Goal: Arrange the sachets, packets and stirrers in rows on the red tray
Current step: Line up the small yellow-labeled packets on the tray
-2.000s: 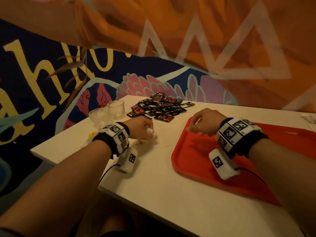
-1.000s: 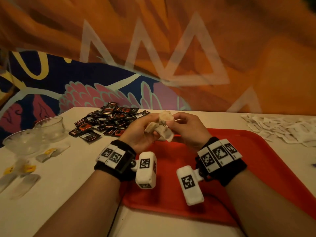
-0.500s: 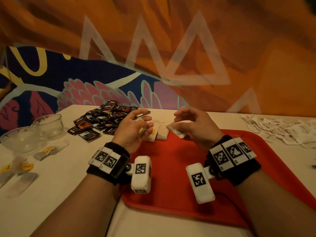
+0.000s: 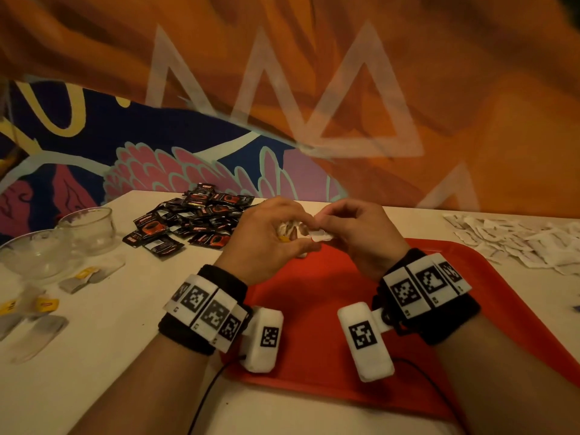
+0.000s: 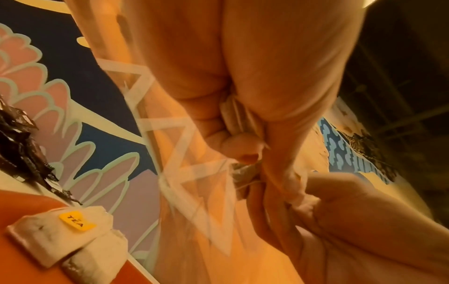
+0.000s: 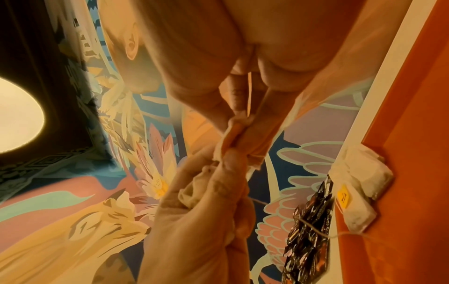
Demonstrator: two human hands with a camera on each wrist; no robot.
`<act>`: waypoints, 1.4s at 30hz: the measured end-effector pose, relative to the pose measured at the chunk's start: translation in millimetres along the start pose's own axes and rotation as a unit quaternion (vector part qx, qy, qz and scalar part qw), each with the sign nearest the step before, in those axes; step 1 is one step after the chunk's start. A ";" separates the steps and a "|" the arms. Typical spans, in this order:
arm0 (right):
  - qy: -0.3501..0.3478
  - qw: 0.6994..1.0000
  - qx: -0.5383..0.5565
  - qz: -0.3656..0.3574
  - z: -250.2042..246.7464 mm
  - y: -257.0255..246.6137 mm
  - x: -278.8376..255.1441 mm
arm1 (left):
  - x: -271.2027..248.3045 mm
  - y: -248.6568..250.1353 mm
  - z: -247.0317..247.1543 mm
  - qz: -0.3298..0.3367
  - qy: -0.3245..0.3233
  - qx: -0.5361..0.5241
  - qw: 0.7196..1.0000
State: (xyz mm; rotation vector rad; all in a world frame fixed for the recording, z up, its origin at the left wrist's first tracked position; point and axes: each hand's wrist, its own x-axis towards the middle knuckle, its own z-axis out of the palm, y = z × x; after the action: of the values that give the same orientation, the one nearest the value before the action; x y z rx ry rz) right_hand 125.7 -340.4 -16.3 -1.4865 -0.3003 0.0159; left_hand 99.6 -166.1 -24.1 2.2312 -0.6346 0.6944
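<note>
Head view: above the far edge of the flat red plastic tray (image 4: 314, 309), the left hand (image 4: 263, 243) clutched a bunch of white paper tea bags (image 4: 287, 232) while the right hand (image 4: 357, 230) pinched one (partly hidden).

Left wrist view: two tea bags, one with a yellow tag (image 5: 77, 221), lay on the tray's far edge.

Right wrist view: the heap of black sachets (image 6: 308, 221) lay beyond the tray.

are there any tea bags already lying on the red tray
Yes, the left wrist view shows two tea bags lying side by side on the red tray, one with a yellow TEA tag.

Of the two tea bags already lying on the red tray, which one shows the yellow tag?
On the red tray, the yellow TEA tag lies on the tea bag nearer the corner, beside the dark sachet pile. Its neighbour, partly under it, shows no tag.
</note>
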 end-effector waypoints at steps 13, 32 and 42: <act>-0.030 0.965 -0.213 -0.150 2.0 3.5 -3.4 | 2.1 2.2 -3.2 -0.175 0.098 -0.326 0.924; -0.057 0.967 -0.197 -0.149 2.5 4.0 -4.1 | 1.7 1.1 -6.2 -0.138 0.098 -0.245 0.955; -0.059 0.964 -0.214 -0.149 2.6 9.3 -1.3 | 2.4 0.9 -7.8 -0.128 0.088 -0.234 0.960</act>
State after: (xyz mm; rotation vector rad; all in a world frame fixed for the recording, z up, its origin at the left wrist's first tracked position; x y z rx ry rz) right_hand 125.5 -337.3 -25.5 -1.8571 -0.6538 -0.2154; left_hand 98.6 -161.5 -17.3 1.7474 -0.3638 0.5364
